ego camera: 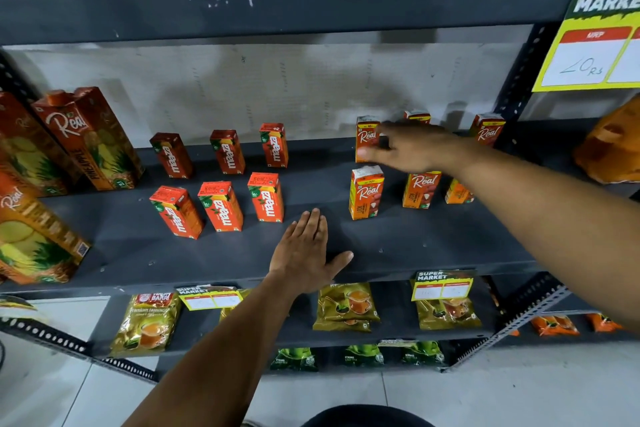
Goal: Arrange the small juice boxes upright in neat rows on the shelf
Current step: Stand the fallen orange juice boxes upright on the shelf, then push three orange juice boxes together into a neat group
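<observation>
Dark grey painted steel makes up the shelf (433,250) where we are working, and the small juice boxes already stand upright on it in two groups. To our left, six red Maaza boxes (266,197) form two rows of three; to our right, orange Real boxes (365,192) make a front row of three, with three more behind.

Our right hand (412,149) reaches into that back row, thumb against the face of the rear-left Real box (366,137). The fingers seem loosely spread rather than clamped, but they hide the box's far side, so we cannot tell whether it is truly gripped. Our left hand (306,250) lies flat on the bare shelf between the two groups, fingers together, holding nothing.

We judge these cartons light and fairly stiff, with smooth printed card that yields under a hard squeeze. Being narrow and tall, they would tip at a nudge. The best hold looks to be across the two broad faces, near mid-height, with gentle pressure.

Readable writing: "Real" and "PINEAPPLE" on the tall carton (90,139) at far left, "maaza" on the red boxes, "SUPER MARKET" on the yellow price tags (442,285), and a handwritten "20 Rs" on the large tag (588,59), though its first digit is unclear.
</observation>
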Demonstrator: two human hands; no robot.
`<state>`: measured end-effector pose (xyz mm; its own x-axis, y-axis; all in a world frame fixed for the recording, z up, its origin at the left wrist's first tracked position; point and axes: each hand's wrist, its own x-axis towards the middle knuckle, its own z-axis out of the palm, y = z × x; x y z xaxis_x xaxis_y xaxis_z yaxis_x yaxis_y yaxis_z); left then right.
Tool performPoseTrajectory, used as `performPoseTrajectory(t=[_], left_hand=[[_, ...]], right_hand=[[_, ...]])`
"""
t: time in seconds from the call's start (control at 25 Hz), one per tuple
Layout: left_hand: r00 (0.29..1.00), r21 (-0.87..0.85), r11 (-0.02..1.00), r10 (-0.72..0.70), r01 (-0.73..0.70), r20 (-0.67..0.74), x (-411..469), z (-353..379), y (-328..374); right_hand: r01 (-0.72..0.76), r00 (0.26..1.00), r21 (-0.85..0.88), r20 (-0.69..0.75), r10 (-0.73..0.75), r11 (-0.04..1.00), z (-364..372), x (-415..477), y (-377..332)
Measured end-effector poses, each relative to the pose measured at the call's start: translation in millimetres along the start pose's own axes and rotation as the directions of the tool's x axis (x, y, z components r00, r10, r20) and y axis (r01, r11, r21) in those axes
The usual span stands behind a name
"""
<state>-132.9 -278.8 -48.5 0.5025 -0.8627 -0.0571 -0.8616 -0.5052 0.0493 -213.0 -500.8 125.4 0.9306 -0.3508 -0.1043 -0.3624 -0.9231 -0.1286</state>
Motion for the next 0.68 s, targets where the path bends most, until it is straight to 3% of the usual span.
performPoseTrajectory(t=[0.12,0.24,0.32,0.44,0.6,0.68], left_hand=[[1.000,-0.052,0.999,0.003,-0.004,-0.020,0,-1,-2],[0.997,-0.169,0.985,-0.034,0.023,-0.067,1,-4,-1],[0.988,-0.408,0.907,-0.141,0.103,-0.065,11,-13,5],[0.977,-0.742,0.646,-0.206,0.177,0.054,43,-31,22],[0.983,-0.798,0.582,-0.166,0.158,0.074,81,-36,33],[0.985,-0.809,0.564,-0.141,0.162,0.099,93,-32,32]], right_hand=[[-0.003,0.977,0.272,-0.202,0.060,0.962,-7,-32,64],[-0.029,0.938,0.518,-0.281,0.202,0.855,21,-69,134],[-0.036,0.931,0.704,-0.235,0.281,0.709,47,-83,169],[-0.117,0.954,0.819,-0.065,0.292,0.562,83,-83,191],[-0.124,0.964,0.907,0.014,0.266,0.402,107,-62,186],[-0.100,0.972,0.915,0.007,0.233,0.390,109,-53,188]])
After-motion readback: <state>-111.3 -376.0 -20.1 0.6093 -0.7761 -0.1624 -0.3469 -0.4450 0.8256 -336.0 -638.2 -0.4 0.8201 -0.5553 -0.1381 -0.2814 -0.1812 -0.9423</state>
